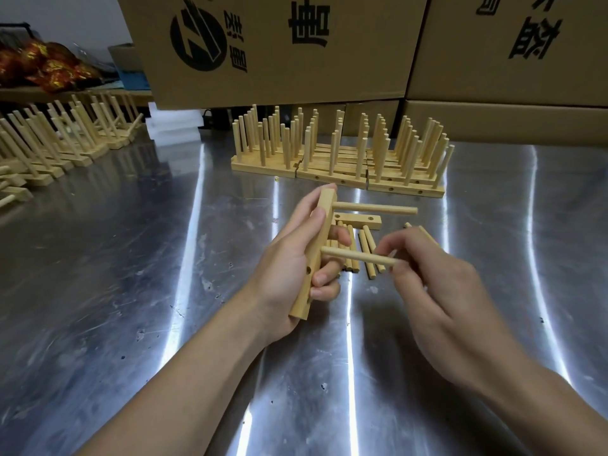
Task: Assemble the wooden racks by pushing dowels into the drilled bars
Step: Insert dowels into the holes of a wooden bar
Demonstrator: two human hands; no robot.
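My left hand (296, 258) grips a drilled wooden bar (316, 245), held nearly upright above the steel table. One dowel (375, 208) sticks out of the bar's upper part toward the right. A second dowel (358, 257) meets the bar lower down, and my right hand (437, 274) pinches its free end with the fingertips. Two open holes show on the bar's lower side. Several loose dowels (367, 251) lie on the table behind my hands, next to a short drilled bar (358, 220).
A block of finished racks (339, 153) with upright dowels stands at the back centre. More racks (56, 139) line the left side. Large cardboard boxes (279, 47) wall off the rear. White foam blocks (172, 125) sit at the back left on the steel table (131, 291).
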